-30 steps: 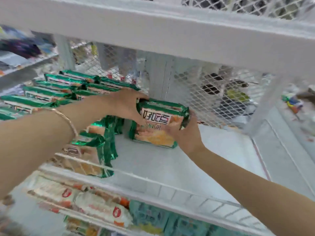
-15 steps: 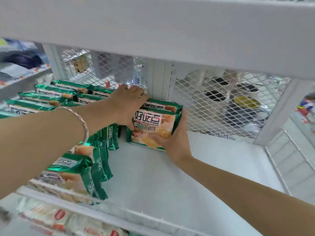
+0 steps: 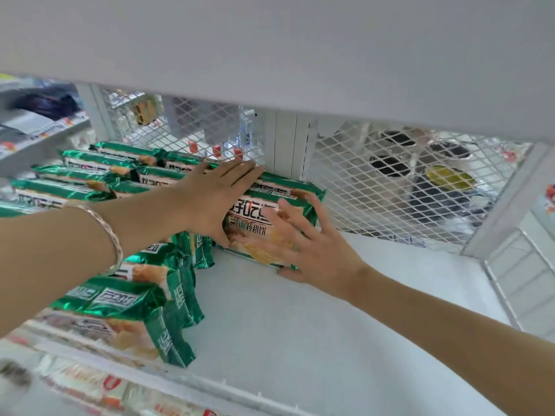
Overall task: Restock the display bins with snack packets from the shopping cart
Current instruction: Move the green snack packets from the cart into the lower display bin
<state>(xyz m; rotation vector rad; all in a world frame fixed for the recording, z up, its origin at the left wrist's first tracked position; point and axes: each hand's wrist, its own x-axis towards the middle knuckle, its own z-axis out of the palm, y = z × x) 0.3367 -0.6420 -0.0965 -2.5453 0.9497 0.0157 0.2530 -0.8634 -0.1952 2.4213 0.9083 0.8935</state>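
The left hand [image 3: 216,199] lies flat, fingers straight, on top of a green snack packet [image 3: 249,232]. The right hand [image 3: 312,244] is spread open over the packet's front face, thumb low by its bottom corner (neither hand curls round it). A bracelet [image 3: 112,235] sits on the left wrist. The packet stands at the far end of the white shelf [image 3: 285,319], against the mesh back [image 3: 375,181]. It is just right of the stacked matching packets [image 3: 90,175], which run from far to near along the left side.
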